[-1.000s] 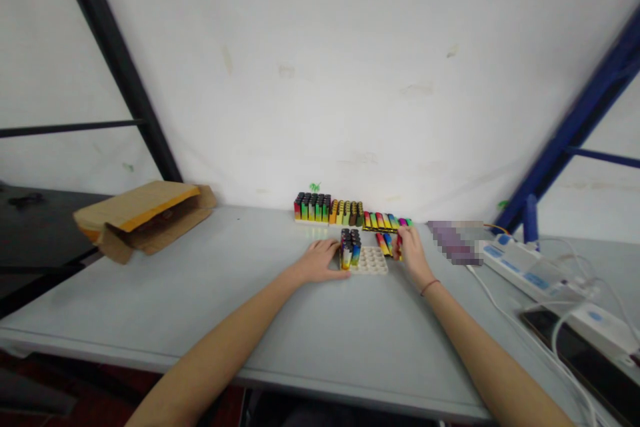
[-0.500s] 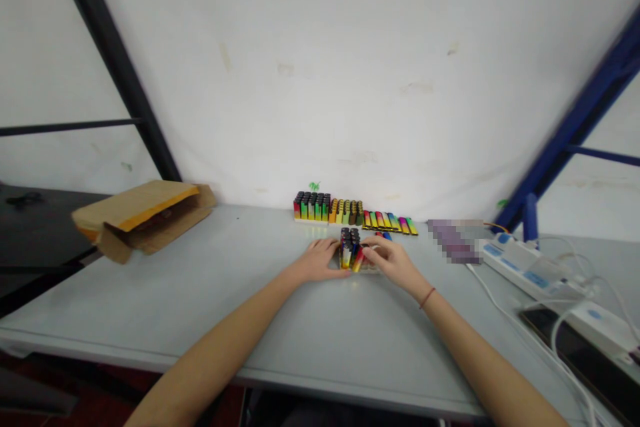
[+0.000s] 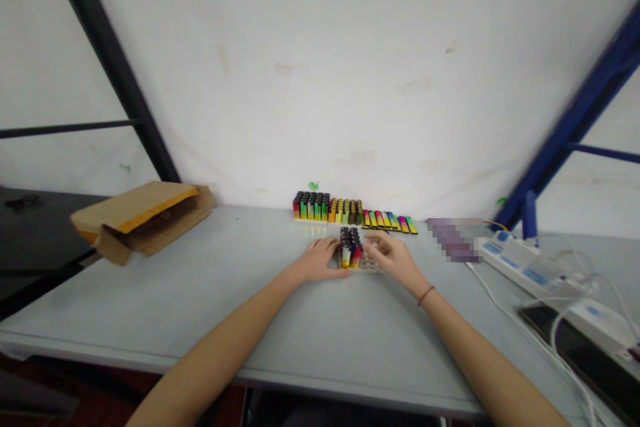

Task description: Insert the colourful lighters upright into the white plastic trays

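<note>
Several lighters [image 3: 345,255] with black tops and coloured bodies stand upright in two rows at the left end of a small pale tray [image 3: 369,265] with round hollows. My left hand [image 3: 320,259] grips that end, thumb along the front and fingers behind. At the front of the second row stands a red and yellow lighter [image 3: 356,258]. Just right of it is my right hand [image 3: 393,259], thumb and fingers apart over the tray's bare hollows, with nothing visible between them. It hides part of the tray's right end.
Against the wall stand black-topped lighters [image 3: 311,207] and yellow-topped ones [image 3: 345,211] in blocks, with a row of lighters [image 3: 387,221] lying flat beside them. An open cardboard box [image 3: 145,213] lies left. A power strip [image 3: 545,280], white cables and a dark phone [image 3: 575,347] occupy the right.
The red and yellow lighter, tilted at my right fingers before, now stands upright in the tray. My right fingers have come off it and opened. My left hand stays put.
</note>
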A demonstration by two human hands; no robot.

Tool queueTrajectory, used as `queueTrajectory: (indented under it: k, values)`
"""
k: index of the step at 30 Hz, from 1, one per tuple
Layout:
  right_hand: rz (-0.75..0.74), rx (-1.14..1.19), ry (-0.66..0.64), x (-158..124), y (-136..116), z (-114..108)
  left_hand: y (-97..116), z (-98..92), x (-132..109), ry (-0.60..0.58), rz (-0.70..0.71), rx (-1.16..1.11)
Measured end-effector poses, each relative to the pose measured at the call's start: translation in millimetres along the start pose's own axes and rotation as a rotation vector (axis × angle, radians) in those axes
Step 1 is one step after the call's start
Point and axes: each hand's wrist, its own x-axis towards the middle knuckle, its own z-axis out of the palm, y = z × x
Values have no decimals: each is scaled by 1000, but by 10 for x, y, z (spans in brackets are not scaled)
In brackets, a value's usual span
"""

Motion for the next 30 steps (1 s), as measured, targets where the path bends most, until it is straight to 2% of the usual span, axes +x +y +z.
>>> queueTrajectory:
  k: [3,5,7,9,13,18,22,25,28,30]
  values:
    - [91,-183,297,50,171,-214,-10,2,10,-10,-7,4]
    - [158,-349,348,72,346,-356,-15,4,14,-18,-8,-1]
    - [176,-442,281,86,521,-442,-13,2,13,-22,-8,-6]
    - [169,-470,160,97,647,-459,-5,-5,9,-26,-12,-3]
    - [162,-572,-51,121,714,-388,14,-21,4,-25,-21,2]
    - [361,-768,-63,135,673,-353,10,-23,4,-26,-15,12]
    - [391,-885,-160,138,631,-323,-1,-13,2,-13,-15,16]
    - [429,-868,-124,134,584,-302,-8,-5,4,-10,-7,11]
    - [519,-768,-15,128,562,-323,-12,-5,6,-5,-8,5]
    - [509,-672,66,128,572,-354,-9,-10,6,-11,-9,7]
